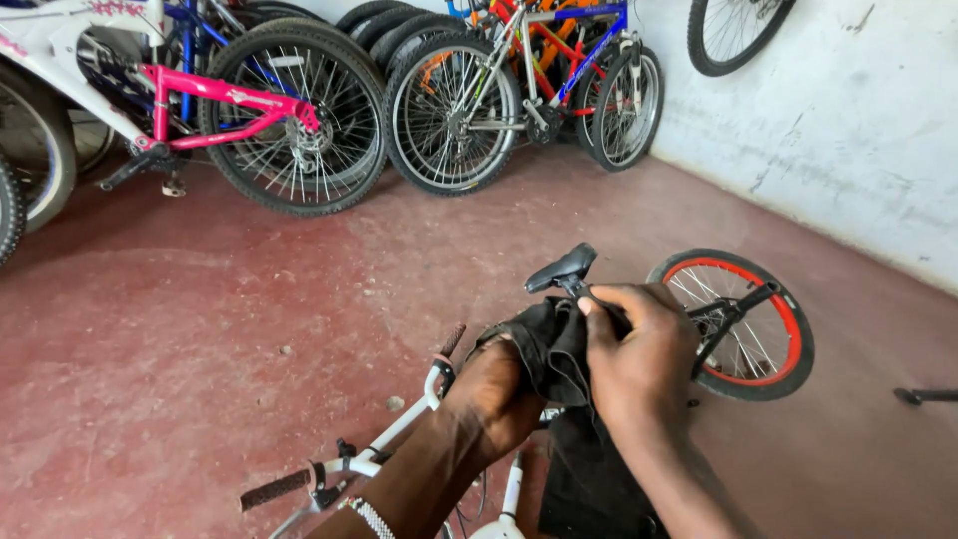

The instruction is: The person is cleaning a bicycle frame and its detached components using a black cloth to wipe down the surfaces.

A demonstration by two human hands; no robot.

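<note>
**Both hands on a dark cloth over a small white bike**

The left hand (pixel 494 389) and the right hand (pixel 639 354) are both closed on a black cloth (pixel 559 399), which hangs bunched between them, its lower end dropping toward the bottom edge of the view. The left fingers are curled into the cloth from the side; the right fingers (pixel 599 299) are pressed together over its upper fold, close to the seat post. A beaded band sits on the left wrist.

Beneath the hands is a small white bike (pixel 399 429). Its black saddle (pixel 562 268) pokes up just above the right hand, its handlebar grip (pixel 274 489) points to the lower left, and its red-rimmed wheel (pixel 743 324) shows to the right of the hands.

The floor (pixel 200 319) is worn red concrete. Along the far side stand several parked bikes, among them a pink and white one (pixel 200 100) and a blue one (pixel 559 70), leaning near a pale wall (pixel 848 130).
</note>
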